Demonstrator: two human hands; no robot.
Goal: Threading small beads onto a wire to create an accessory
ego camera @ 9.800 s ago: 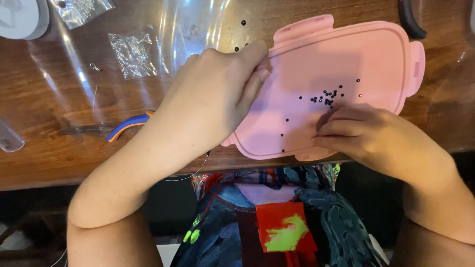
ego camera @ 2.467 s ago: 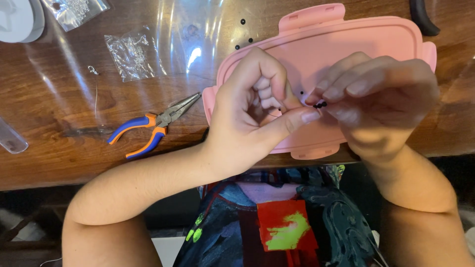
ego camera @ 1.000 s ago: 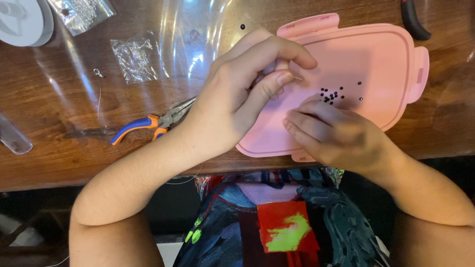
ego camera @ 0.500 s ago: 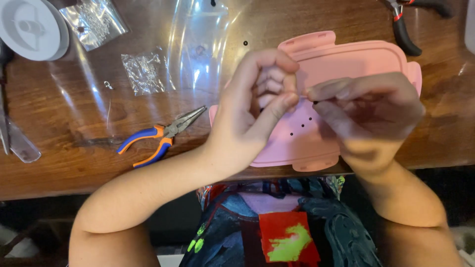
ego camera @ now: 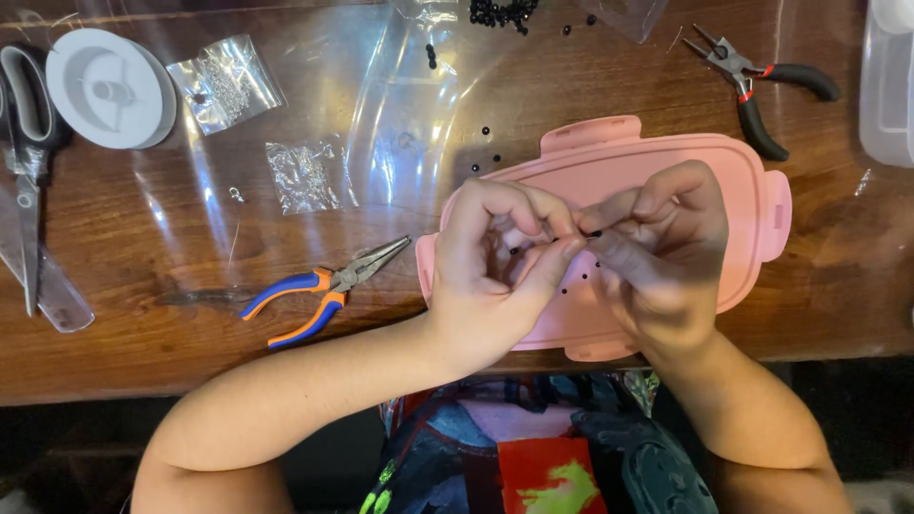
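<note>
My left hand (ego camera: 500, 262) and my right hand (ego camera: 662, 247) are raised together over a pink plastic lid (ego camera: 752, 205) lying on the wooden table. The fingertips of both hands meet, and a tiny black bead (ego camera: 595, 233) is pinched between my right thumb and forefinger. My left thumb and forefinger are closed against it, seemingly on a thin thread that I cannot see clearly. A few small black beads (ego camera: 571, 283) lie on the lid under my hands.
Blue-and-orange pliers (ego camera: 314, 295) lie left of the lid. Black-handled pliers (ego camera: 762, 81) sit at the back right. Small clear bags (ego camera: 305, 176), a white spool (ego camera: 109, 86), scissors (ego camera: 29, 171), loose black beads (ego camera: 500, 11) and a clear container (ego camera: 890, 81) are around.
My right hand has lifted off the lid's beads and met my left hand above the lid. The view has shifted, showing more of the table's far side.
</note>
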